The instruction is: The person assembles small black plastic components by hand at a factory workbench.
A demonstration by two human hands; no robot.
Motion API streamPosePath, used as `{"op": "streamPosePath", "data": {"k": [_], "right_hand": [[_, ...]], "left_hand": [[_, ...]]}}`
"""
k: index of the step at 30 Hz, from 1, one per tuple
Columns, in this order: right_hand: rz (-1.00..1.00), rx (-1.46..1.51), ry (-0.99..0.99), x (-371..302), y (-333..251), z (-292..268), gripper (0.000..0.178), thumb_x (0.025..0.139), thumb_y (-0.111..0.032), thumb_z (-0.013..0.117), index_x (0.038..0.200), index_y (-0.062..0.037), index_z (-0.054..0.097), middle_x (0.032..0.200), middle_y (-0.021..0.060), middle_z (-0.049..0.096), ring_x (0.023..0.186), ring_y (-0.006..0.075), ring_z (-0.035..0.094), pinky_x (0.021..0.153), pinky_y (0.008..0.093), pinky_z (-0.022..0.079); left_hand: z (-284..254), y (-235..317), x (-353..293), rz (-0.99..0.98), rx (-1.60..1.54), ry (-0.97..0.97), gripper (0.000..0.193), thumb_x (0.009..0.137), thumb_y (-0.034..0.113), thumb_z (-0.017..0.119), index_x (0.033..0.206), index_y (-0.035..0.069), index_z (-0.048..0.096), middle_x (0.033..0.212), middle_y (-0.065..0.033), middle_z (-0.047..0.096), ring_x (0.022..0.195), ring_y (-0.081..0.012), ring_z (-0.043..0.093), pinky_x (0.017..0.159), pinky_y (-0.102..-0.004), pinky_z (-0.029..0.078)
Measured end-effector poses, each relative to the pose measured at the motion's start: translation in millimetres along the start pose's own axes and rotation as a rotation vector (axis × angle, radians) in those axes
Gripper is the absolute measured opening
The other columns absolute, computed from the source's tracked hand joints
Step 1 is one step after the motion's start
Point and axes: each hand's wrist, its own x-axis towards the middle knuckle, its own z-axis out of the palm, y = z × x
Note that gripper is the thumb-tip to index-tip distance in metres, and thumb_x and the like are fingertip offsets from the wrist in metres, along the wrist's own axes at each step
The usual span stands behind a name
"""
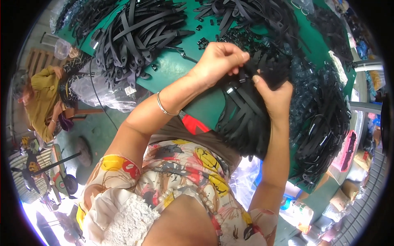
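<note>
My left hand [219, 63] is closed in a pinch above the green table [168, 67], its thumb and fingertips at a black strap with a small buckle [242, 77]. Just to its right, my right hand [275, 96] is wrapped round black straps, thumb toward the left hand. A thick bunch of flat black straps [246, 123] hangs from between the hands over the table's near edge toward my lap. More strap ends fan out above my right hand. Its fingers are mostly hidden behind the straps.
Heaped black straps [135, 37] lie at the table's far left, with another pile [254, 16] at the back. Small black buckles [205, 43] are scattered between them. Clear plastic pieces [301, 102] and more straps [320, 139] cover the right side. A person [45, 94] sits at left.
</note>
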Motion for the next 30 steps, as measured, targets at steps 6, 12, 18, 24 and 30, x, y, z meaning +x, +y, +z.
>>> {"op": "streamPosePath", "data": {"k": [6,12,18,24,30], "right_hand": [[-0.041,0.244,0.037,0.1,-0.6,-4.8,0.019,0.075,-0.005,0.07,0.093,-0.0014,0.063,0.088,0.0029,0.064,0.075,0.0093,0.057,0.072,0.0228,0.045],[-0.079,0.289,0.108,-1.0,-0.8,-10.3,0.019,0.077,-0.003,0.068,0.094,0.0008,0.062,0.089,0.005,0.064,0.07,0.0102,0.058,0.067,0.0231,0.047],[-0.059,0.275,0.047,-0.5,-3.8,-6.0,0.015,0.079,-0.003,0.066,0.092,0.0026,0.062,0.083,0.0071,0.065,0.07,0.0121,0.06,0.067,0.0244,0.049],[-0.031,0.271,0.008,-0.7,-3.7,-5.0,0.014,0.079,-0.003,0.065,0.091,0.0033,0.062,0.085,0.0094,0.066,0.07,0.0128,0.061,0.068,0.0252,0.049],[-0.039,0.259,0.012,-0.5,-1.7,-6.2,0.013,0.078,0.001,0.064,0.091,0.0027,0.061,0.083,0.007,0.064,0.069,0.0125,0.061,0.067,0.025,0.049]], "left_hand": [[-2.4,2.6,1.8,-0.026,0.202,-0.021,0.019,0.085,0.018,0.062,0.076,0.001,0.061,0.067,0.0003,0.056,0.056,-0.0042,0.048,0.05,-0.0191,0.039],[-31.8,6.4,1.1,0.401,0.709,0.166,0.019,0.078,0.017,0.066,0.084,0.0,0.064,0.068,-0.0071,0.062,0.06,-0.0098,0.056,0.056,-0.0259,0.046],[-84.7,22.2,-11.9,0.334,1.174,0.329,0.026,0.071,0.017,0.068,0.093,0.006,0.063,0.086,-0.0095,0.061,0.072,-0.0245,0.061,0.067,-0.0353,0.049],[-80.3,15.9,-13.0,0.357,1.317,0.235,0.024,0.069,0.014,0.07,0.091,0.007,0.064,0.079,-0.0083,0.061,0.069,-0.0237,0.061,0.063,-0.0337,0.049],[-67.4,9.8,-7.6,0.433,1.293,0.136,0.019,0.07,0.008,0.068,0.087,0.004,0.062,0.081,-0.009,0.063,0.069,-0.0239,0.061,0.058,-0.0338,0.047]]}}
